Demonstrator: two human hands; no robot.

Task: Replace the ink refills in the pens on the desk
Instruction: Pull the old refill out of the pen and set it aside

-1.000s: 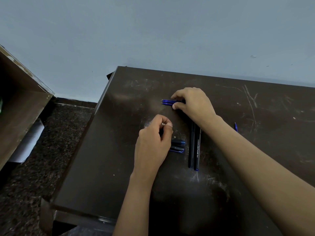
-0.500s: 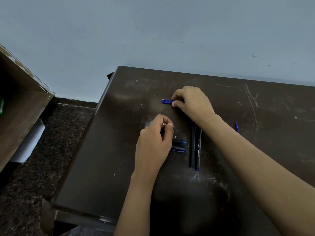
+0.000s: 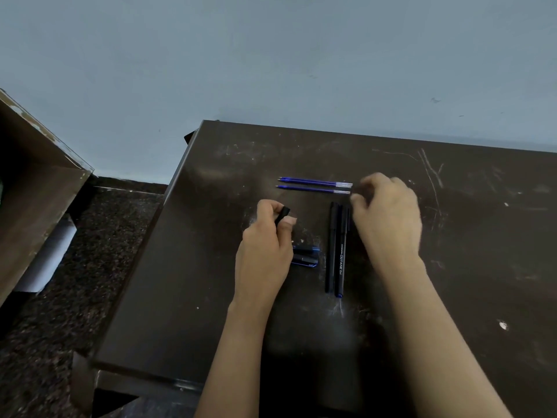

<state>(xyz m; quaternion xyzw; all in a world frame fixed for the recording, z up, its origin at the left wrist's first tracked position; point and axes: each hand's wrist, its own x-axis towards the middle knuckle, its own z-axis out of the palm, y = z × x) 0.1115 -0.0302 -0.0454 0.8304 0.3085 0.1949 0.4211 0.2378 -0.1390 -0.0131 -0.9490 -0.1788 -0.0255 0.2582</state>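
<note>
Two blue ink refills (image 3: 315, 186) lie side by side across the dark desk (image 3: 211, 282), tips pointing left. Two black pen barrels (image 3: 336, 251) lie lengthwise below them, one marked OCTANE Gel. My right hand (image 3: 387, 218) hovers just right of the refills and barrels, blurred, fingers loosely curled and holding nothing. My left hand (image 3: 265, 245) pinches a small black pen piece (image 3: 282, 215) between thumb and fingers. Two pen caps (image 3: 306, 256) with blue trim rest beside my left hand, partly hidden by it.
The desk's left edge drops to a speckled dark floor (image 3: 75, 267). A brown wooden cabinet (image 3: 33, 188) stands at the left. A pale blue wall (image 3: 271, 70) runs behind the desk. The desk top is scratched.
My right hand has let go of the two refills and pulled back to the right, leaving them uncovered on the desk. My left hand stays put with the black piece.
</note>
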